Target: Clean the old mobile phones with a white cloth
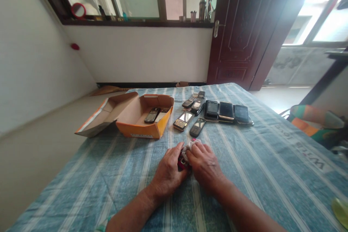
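A: Where do we find the small red-and-dark thing (181, 164)?

B: In the left hand (168, 166), at the near middle of the counter (122, 181). The grip covers most of it, so we can't be sure whether it is a phone.

A: And how do we read the two hands?

B: The left one is curled around the thing's side. The right hand (205, 161) pinches a pale, bunched cloth (187, 148) and presses it onto the thing from above.

A: Why share it out like that?

B: We'd judge that the left hand acts as a clamp, so the thing doesn't slip under the other's pressure. Bunching probably gives the cloth enough thickness to push with.

A: What else do we have around them?

B: Beyond the left hand stands an orange box (140, 131), its lid (107, 116) folded back to the left, which leaves the inside within easy reach; a dark phone (151, 116) lies in it. Just ahead of the hands, a keypad phone (183, 120) and a smaller black phone (198, 127) lie flat. Behind these, older handsets (197, 106) overlap in a loose heap. To their right, touchscreen phones (226, 111) lie in a row, partly stacked, perhaps because such flat slabs pile neatly.
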Tool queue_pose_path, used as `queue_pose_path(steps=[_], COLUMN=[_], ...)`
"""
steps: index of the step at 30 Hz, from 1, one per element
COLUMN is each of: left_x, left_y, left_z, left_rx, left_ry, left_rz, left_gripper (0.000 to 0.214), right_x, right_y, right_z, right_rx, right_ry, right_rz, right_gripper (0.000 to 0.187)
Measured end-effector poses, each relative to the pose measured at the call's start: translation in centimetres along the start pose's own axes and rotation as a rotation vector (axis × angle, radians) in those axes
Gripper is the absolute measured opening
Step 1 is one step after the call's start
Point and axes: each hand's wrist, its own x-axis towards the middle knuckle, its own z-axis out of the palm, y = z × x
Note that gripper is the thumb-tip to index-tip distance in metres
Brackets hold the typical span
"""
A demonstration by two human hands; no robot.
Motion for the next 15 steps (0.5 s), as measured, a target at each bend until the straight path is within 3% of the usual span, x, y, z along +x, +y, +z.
queue_pose_path(steps=[8,15], left_x=[0.0,0.1], left_y=[0.1,0.0], left_z=[0.0,0.1], left_rx=[-0.013,0.005], left_ry=[0.002,0.005], left_rz=[-0.020,0.006], left_gripper=[0.065,0.063], right_x=[-0.2,-0.7], right_y=[1.5,-0.7], right_z=[-1.2,-1.0], right_rx=[-0.105,-0.028], right_ry=[-0.075,-0.025], right_rz=[0.156,0.022], right_gripper=[0.017,0.013])
